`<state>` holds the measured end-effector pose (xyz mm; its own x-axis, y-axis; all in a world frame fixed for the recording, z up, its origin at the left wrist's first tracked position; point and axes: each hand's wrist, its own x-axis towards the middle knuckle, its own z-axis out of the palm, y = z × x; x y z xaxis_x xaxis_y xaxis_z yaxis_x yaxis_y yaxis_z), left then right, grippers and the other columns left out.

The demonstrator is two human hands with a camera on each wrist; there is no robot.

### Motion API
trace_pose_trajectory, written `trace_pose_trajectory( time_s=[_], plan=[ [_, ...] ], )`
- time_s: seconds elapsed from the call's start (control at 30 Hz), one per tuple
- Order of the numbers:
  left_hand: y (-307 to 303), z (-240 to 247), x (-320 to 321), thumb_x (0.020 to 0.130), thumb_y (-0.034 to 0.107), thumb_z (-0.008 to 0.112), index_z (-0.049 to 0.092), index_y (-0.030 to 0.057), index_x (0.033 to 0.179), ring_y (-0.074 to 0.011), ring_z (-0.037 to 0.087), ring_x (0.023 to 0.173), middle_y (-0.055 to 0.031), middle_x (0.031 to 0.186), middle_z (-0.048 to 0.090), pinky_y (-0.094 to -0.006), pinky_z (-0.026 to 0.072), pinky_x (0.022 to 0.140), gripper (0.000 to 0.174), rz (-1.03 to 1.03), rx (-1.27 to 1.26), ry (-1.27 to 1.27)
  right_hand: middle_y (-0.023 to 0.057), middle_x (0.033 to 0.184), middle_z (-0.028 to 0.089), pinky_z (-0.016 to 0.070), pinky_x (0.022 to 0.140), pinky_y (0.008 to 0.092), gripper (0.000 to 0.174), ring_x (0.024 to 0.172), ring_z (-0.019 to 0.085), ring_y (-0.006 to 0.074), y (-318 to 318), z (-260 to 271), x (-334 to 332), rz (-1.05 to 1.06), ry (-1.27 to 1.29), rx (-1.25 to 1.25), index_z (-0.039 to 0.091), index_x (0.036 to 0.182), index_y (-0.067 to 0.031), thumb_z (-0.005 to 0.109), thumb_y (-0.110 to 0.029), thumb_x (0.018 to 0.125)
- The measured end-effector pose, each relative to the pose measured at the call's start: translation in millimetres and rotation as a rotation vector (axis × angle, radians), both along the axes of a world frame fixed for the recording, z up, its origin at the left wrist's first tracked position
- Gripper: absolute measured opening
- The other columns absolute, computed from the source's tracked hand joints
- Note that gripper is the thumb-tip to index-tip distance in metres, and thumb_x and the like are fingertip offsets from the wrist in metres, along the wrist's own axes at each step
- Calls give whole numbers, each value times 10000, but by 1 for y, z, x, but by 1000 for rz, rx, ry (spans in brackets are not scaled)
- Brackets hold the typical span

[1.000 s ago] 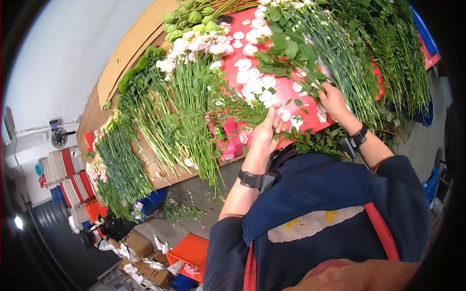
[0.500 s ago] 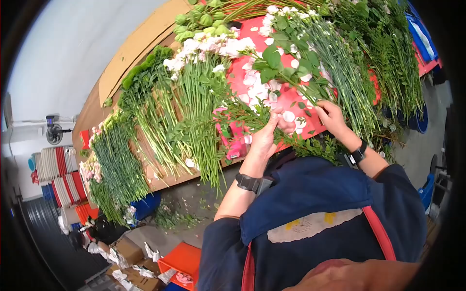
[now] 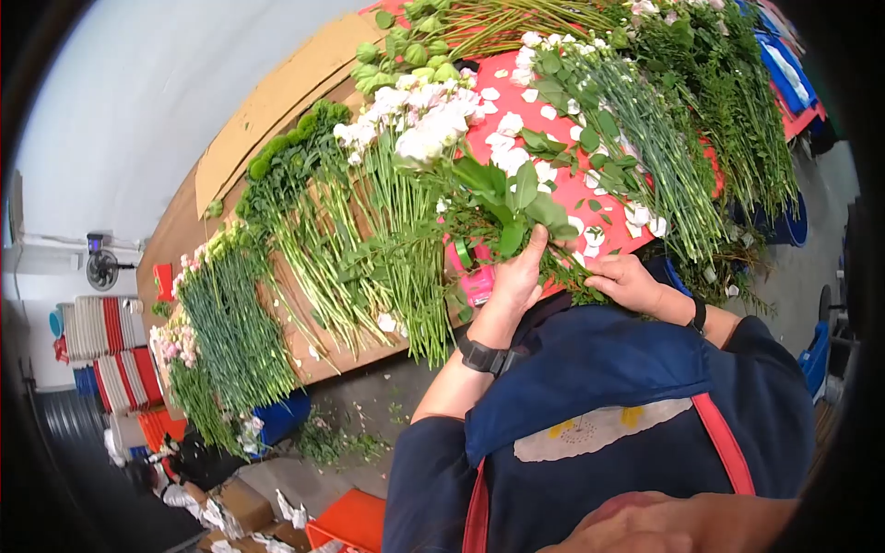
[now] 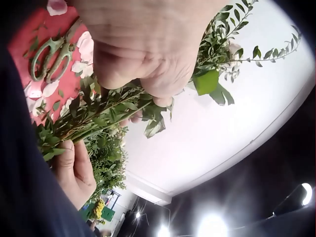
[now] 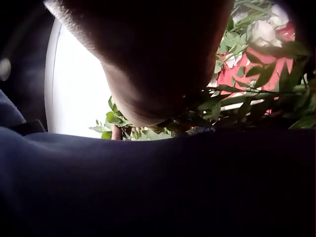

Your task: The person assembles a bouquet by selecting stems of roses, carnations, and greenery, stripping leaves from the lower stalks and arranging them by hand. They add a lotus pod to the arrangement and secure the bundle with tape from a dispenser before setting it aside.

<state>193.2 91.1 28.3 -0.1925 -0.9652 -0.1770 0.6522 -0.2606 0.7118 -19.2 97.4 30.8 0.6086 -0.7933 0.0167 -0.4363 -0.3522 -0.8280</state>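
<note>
In the head view my left hand (image 3: 522,272) grips a bunch of leafy stems, with broad green leaves (image 3: 505,195) and a white flower head (image 3: 430,138) above the thumb. My right hand (image 3: 629,281) pinches the lower stems of that bunch, just right of the left hand. The left wrist view shows the left hand (image 4: 148,49) wrapped round the stems (image 4: 106,117), and the right hand (image 4: 74,173) with thumb and finger on their lower part. In the right wrist view the right hand (image 5: 163,59) is dark and its fingertips are mostly hidden.
Rows of cut stems (image 3: 230,323) lie along the table at left, more greenery (image 3: 737,120) at right. White petals (image 3: 638,217) are scattered on the red surface (image 3: 616,241). Scissors (image 4: 53,58) lie there in the left wrist view. An orange bin (image 3: 348,518) stands on the floor.
The right hand has brought a leafy stem from the right over to the left hand, whose grip now includes it. Both hands are closer together and the broad leaves stand above the left thumb.
</note>
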Motion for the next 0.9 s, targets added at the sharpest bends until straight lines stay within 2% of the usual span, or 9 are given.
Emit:
trace_pose_trajectory(
  time_s=[0.03, 0.13, 0.3, 0.33, 0.4, 0.53, 0.6, 0.77, 0.9],
  plan=[
    [-1, 2, -3, 925, 291, 563, 535, 37, 1115, -172, 609, 781, -50, 830, 594, -296, 498, 624, 318, 38, 21, 1, 142, 830, 643, 495, 671, 333, 224, 734, 624, 275, -1, 7, 0, 11, 26, 34, 641, 1010, 14, 654, -97, 816],
    [-14, 2, -6, 925, 275, 568, 553, 34, 1089, -151, 555, 684, -23, 784, 545, -287, 491, 623, 292, -14, 98, 34, 157, 831, 652, 497, 709, 366, 253, 764, 630, 293, -13, 9, -12, 73, 135, 47, 650, 1035, -10, 641, -160, 831],
    [-52, 16, 5, 979, 400, 400, 509, -9, 1153, -128, 490, 731, -45, 853, 557, -298, 460, 718, 458, -24, 277, 284, 123, 853, 665, 504, 698, 360, 227, 765, 633, 292, -109, 66, -54, 368, 340, 154, 666, 977, -65, 659, -217, 808],
    [-62, 19, 7, 961, 439, 415, 534, 27, 1060, -168, 480, 686, -22, 708, 504, -344, 459, 733, 440, 48, 231, 163, 137, 842, 660, 499, 686, 367, 270, 750, 630, 291, -140, 78, -68, 293, 456, 74, 664, 990, -59, 670, -243, 793],
    [-79, 24, 16, 940, 465, 451, 544, 28, 1044, -165, 478, 638, -9, 670, 500, -340, 467, 687, 459, 227, 391, 89, 156, 822, 658, 498, 677, 375, 281, 732, 633, 277, -215, 102, -87, 168, 577, 70, 660, 970, -34, 677, -231, 770],
    [-100, 20, 25, 883, 524, 509, 556, 62, 976, -141, 486, 591, 8, 605, 459, -324, 477, 608, 474, 423, 450, 57, 80, 647, 623, 471, 574, 330, 181, 588, 586, 155, -386, 73, -118, -134, 268, -47, 672, 844, -3, 599, -146, 760],
    [-96, -11, 42, 900, 576, 420, 545, 48, 1110, -162, 496, 620, -17, 691, 521, -316, 470, 609, 582, 463, 424, 209, 166, 732, 644, 488, 652, 384, 210, 676, 618, 249, -460, 45, -112, -256, 263, -275, 666, 830, 17, 595, -175, 782],
    [-93, 6, 38, 883, 623, 388, 533, 51, 1116, -171, 492, 609, -27, 685, 517, -324, 465, 575, 634, 642, 662, -59, 224, 778, 620, 470, 700, 463, 356, 770, 611, 368, -592, -66, -96, -663, 416, -463, 635, 790, 66, 572, -277, 862],
    [-94, 3, 39, 882, 632, 372, 533, 34, 1101, -181, 502, 616, -32, 680, 514, -329, 464, 563, 657, 718, 675, -2, 195, 652, 593, 463, 657, 443, 374, 658, 595, 342, -619, -64, -66, -558, 475, -17, 632, 736, 64, 576, -284, 860]
  ],
)
